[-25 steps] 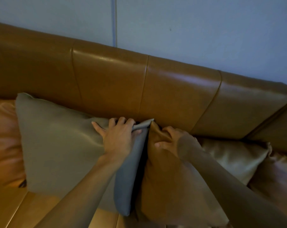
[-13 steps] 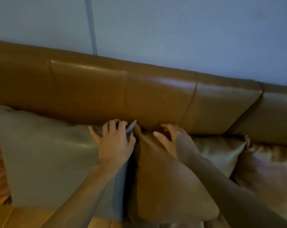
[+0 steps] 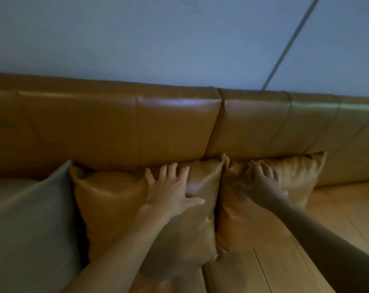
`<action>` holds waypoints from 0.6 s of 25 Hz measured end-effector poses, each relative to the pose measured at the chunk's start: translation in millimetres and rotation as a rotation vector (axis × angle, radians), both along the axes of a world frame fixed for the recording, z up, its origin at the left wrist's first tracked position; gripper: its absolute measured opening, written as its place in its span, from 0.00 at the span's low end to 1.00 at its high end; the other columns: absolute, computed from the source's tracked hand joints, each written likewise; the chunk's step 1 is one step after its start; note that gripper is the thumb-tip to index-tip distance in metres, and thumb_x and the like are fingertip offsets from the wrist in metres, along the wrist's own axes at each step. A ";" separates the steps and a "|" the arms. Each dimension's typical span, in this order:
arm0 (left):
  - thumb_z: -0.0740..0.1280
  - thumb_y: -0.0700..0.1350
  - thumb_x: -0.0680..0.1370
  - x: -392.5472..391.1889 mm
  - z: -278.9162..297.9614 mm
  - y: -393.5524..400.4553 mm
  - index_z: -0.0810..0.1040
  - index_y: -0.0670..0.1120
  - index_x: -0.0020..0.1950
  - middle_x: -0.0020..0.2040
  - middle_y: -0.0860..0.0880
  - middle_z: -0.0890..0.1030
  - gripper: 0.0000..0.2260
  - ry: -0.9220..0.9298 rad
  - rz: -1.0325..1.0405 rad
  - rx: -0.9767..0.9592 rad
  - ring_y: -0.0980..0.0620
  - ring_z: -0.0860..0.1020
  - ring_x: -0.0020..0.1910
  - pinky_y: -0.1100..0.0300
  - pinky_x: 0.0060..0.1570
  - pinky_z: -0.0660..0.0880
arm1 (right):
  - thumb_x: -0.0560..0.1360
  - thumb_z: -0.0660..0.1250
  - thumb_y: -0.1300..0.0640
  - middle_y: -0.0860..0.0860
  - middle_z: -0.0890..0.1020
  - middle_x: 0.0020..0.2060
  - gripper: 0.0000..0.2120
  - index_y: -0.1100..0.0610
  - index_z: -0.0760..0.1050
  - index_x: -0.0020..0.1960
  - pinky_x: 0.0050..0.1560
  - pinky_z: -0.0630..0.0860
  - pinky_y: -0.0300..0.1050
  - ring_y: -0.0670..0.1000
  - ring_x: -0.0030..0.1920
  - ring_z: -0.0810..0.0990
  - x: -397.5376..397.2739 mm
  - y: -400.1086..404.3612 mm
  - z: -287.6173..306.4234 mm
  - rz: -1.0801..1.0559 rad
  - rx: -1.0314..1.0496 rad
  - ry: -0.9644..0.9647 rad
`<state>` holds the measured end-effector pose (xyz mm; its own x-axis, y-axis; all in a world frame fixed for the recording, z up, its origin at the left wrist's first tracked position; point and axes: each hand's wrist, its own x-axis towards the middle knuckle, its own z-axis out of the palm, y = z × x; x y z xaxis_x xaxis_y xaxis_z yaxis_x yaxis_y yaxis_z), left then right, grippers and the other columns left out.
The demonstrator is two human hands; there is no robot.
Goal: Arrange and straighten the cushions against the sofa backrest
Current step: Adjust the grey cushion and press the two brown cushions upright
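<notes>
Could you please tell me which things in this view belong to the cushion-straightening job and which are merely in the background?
Part of the job:
- grey cushion
- middle tan cushion, under the flat left hand
- right tan cushion, under the right hand
- sofa backrest

Just background:
- wall
- dark line on the wall

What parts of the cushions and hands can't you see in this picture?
All in the head view:
- Grey cushion: its left side and bottom are cut off by the picture's edges.
- Middle brown cushion: the left hand and forearm cover part of it.
- Right brown cushion: the right hand and arm hide much of it.
- Right hand's fingers: blurred and in shadow.
</notes>
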<state>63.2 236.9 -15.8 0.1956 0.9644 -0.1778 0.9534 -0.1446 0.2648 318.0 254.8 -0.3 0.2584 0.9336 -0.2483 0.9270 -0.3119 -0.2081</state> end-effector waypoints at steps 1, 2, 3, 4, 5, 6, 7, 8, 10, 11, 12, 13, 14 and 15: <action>0.59 0.75 0.68 5.5 -4.3 0.7 0.45 0.56 0.79 0.80 0.48 0.49 0.47 0.048 0.014 -0.011 0.43 0.48 0.78 0.29 0.69 0.43 | 0.70 0.66 0.30 0.47 0.45 0.80 0.47 0.43 0.46 0.79 0.67 0.55 0.78 0.58 0.79 0.41 9.0 2.6 -7.6 0.019 -0.047 0.019; 0.61 0.75 0.67 9.3 -7.9 1.1 0.41 0.56 0.79 0.81 0.48 0.47 0.49 0.085 0.020 -0.012 0.44 0.46 0.79 0.28 0.69 0.42 | 0.67 0.67 0.28 0.46 0.40 0.80 0.52 0.42 0.42 0.80 0.66 0.54 0.80 0.59 0.79 0.36 15.6 4.8 -14.7 0.033 -0.066 0.024; 0.62 0.74 0.67 11.7 -10.7 1.4 0.38 0.56 0.78 0.80 0.47 0.47 0.50 0.111 0.024 -0.009 0.44 0.46 0.79 0.28 0.69 0.43 | 0.65 0.68 0.27 0.46 0.36 0.80 0.56 0.42 0.40 0.80 0.65 0.54 0.82 0.60 0.78 0.33 19.9 7.4 -20.8 0.044 -0.056 0.013; 0.64 0.73 0.67 13.3 -12.4 2.0 0.37 0.56 0.78 0.80 0.47 0.49 0.51 0.130 0.033 0.001 0.43 0.48 0.78 0.28 0.69 0.45 | 0.63 0.69 0.26 0.46 0.34 0.79 0.58 0.42 0.38 0.80 0.63 0.54 0.83 0.61 0.77 0.31 21.8 10.1 -24.9 0.055 -0.023 -0.004; 0.65 0.73 0.67 14.5 -13.4 3.1 0.36 0.56 0.78 0.79 0.47 0.51 0.52 0.150 0.045 0.012 0.43 0.51 0.77 0.28 0.69 0.48 | 0.62 0.69 0.25 0.45 0.34 0.79 0.59 0.41 0.37 0.79 0.62 0.54 0.84 0.61 0.77 0.30 22.2 13.9 -27.5 0.070 0.015 -0.016; 0.65 0.73 0.66 15.4 -13.9 5.0 0.37 0.56 0.78 0.77 0.47 0.54 0.53 0.164 0.059 0.025 0.43 0.53 0.76 0.29 0.69 0.50 | 0.61 0.69 0.25 0.45 0.35 0.79 0.60 0.41 0.37 0.79 0.61 0.53 0.85 0.61 0.77 0.29 22.3 18.6 -29.1 0.096 0.036 -0.022; 0.66 0.73 0.66 16.7 -14.2 6.6 0.38 0.56 0.78 0.76 0.47 0.57 0.53 0.170 0.076 0.036 0.43 0.56 0.75 0.30 0.69 0.52 | 0.62 0.69 0.26 0.45 0.37 0.80 0.58 0.40 0.38 0.79 0.62 0.53 0.85 0.62 0.77 0.30 22.5 22.5 -29.9 0.132 0.024 -0.021; 0.67 0.72 0.66 19.8 -15.7 7.7 0.41 0.56 0.78 0.75 0.47 0.59 0.52 0.172 0.092 0.053 0.43 0.58 0.73 0.30 0.69 0.53 | 0.64 0.68 0.27 0.46 0.40 0.81 0.56 0.40 0.40 0.79 0.64 0.54 0.84 0.63 0.77 0.31 24.6 26.0 -31.1 0.169 -0.004 -0.020; 0.67 0.71 0.66 25.0 -19.5 8.3 0.48 0.56 0.78 0.72 0.48 0.63 0.48 0.172 0.108 0.121 0.44 0.60 0.71 0.31 0.68 0.55 | 0.69 0.67 0.30 0.50 0.51 0.80 0.48 0.43 0.48 0.80 0.68 0.57 0.79 0.65 0.78 0.36 31.9 30.4 -31.5 0.216 -0.034 -0.046; 0.68 0.70 0.67 27.0 -22.0 7.5 0.51 0.57 0.77 0.71 0.49 0.64 0.46 0.162 0.116 0.162 0.45 0.62 0.71 0.32 0.68 0.55 | 0.71 0.66 0.31 0.52 0.56 0.79 0.45 0.45 0.52 0.80 0.68 0.59 0.77 0.65 0.78 0.39 37.6 30.2 -30.5 0.219 -0.019 -0.059; 0.68 0.70 0.67 28.2 -24.6 6.4 0.53 0.57 0.76 0.70 0.50 0.66 0.44 0.148 0.127 0.203 0.45 0.63 0.70 0.32 0.68 0.55 | 0.72 0.66 0.32 0.54 0.60 0.77 0.42 0.46 0.55 0.79 0.68 0.62 0.75 0.65 0.78 0.42 43.4 29.3 -29.3 0.214 0.012 -0.068; 0.68 0.69 0.68 29.1 -27.3 5.6 0.55 0.57 0.76 0.69 0.50 0.67 0.42 0.135 0.136 0.241 0.46 0.64 0.69 0.33 0.68 0.56 | 0.72 0.66 0.33 0.55 0.62 0.76 0.41 0.47 0.57 0.79 0.67 0.64 0.74 0.65 0.78 0.46 48.8 28.2 -26.8 0.208 0.048 -0.078; 0.68 0.68 0.68 29.8 -29.3 4.7 0.57 0.57 0.75 0.69 0.51 0.68 0.40 0.125 0.143 0.275 0.46 0.64 0.69 0.33 0.68 0.56 | 0.72 0.66 0.34 0.55 0.65 0.74 0.39 0.47 0.60 0.78 0.66 0.66 0.73 0.65 0.77 0.49 54.0 27.6 -23.3 0.205 0.083 -0.094; 0.69 0.68 0.68 30.5 -30.3 3.8 0.58 0.57 0.74 0.67 0.51 0.69 0.39 0.119 0.144 0.299 0.46 0.65 0.68 0.33 0.68 0.56 | 0.73 0.67 0.35 0.56 0.67 0.72 0.36 0.48 0.63 0.76 0.65 0.68 0.72 0.65 0.76 0.52 58.0 28.0 -20.1 0.207 0.119 -0.113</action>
